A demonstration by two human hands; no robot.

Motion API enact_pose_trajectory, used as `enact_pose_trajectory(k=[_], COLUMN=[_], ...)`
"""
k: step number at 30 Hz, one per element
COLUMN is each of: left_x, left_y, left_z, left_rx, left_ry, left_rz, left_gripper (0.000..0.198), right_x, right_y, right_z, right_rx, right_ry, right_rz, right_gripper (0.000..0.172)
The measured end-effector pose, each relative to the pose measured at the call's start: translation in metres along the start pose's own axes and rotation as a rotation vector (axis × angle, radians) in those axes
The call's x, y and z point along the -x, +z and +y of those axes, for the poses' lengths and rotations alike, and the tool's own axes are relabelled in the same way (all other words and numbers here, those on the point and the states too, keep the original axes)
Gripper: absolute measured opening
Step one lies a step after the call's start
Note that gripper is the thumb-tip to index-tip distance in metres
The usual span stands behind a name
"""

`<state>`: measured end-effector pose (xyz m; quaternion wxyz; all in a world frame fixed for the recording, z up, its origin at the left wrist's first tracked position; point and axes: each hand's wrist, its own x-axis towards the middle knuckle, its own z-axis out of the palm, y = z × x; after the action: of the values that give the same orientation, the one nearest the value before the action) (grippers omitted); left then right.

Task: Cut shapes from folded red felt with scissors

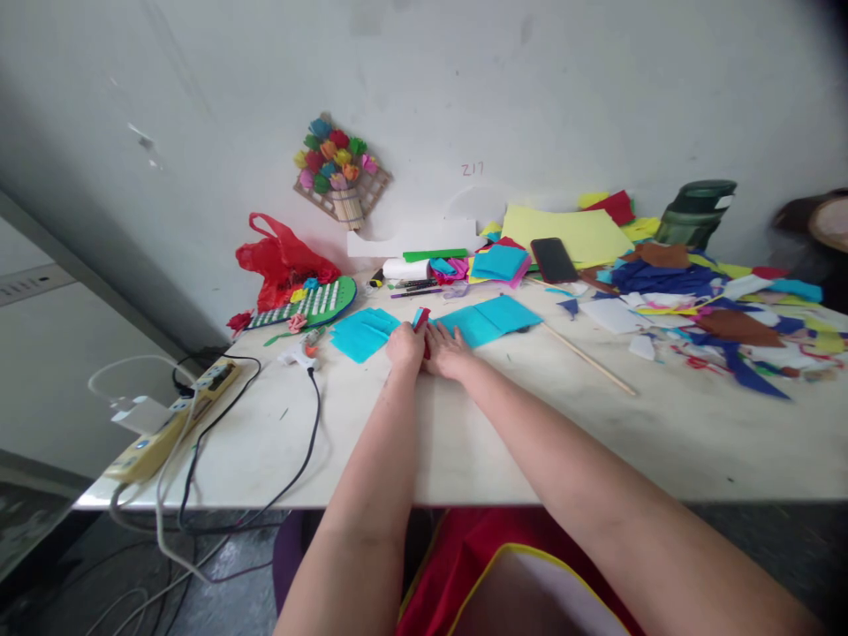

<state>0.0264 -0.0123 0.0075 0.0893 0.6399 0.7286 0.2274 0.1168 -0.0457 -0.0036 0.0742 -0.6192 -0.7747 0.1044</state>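
Observation:
My left hand (405, 346) is closed around a slim red tool (422, 320) that looks like a paper cutter; its working end is hidden. My right hand (449, 352) lies flat beside it with fingers stretched out, pressing on a folded blue sheet of paper (496, 318). The two hands almost touch. Left of my left hand, a stack of blue paper pieces (361, 333) rests on the table.
A glue gun (303, 353) trails its cord past a power strip (176, 424) at left. Behind stand a red plastic bag (282, 261) and a green board (318, 302). A wooden stick (589, 358), phone (554, 261), paper scraps (729, 318) and green bottle (695, 215) lie rightward.

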Motion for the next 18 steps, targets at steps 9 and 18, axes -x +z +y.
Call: enact_pose_trajectory(k=[9, 18], left_x=[0.0002, 0.0008], left_y=[0.0033, 0.0005], left_z=[-0.002, -0.0023], left_rx=[-0.035, 0.056], left_ry=[0.043, 0.058], left_rz=[0.063, 0.039], left_gripper=[0.033, 0.031], right_x=[-0.0049, -0.0017], right_y=[0.0058, 0.0042], right_z=[0.0016, 0.0006], right_rx=[0.007, -0.016], right_ry=[-0.006, -0.002], right_rz=[0.017, 0.048], right_gripper=[0.072, 0.076])
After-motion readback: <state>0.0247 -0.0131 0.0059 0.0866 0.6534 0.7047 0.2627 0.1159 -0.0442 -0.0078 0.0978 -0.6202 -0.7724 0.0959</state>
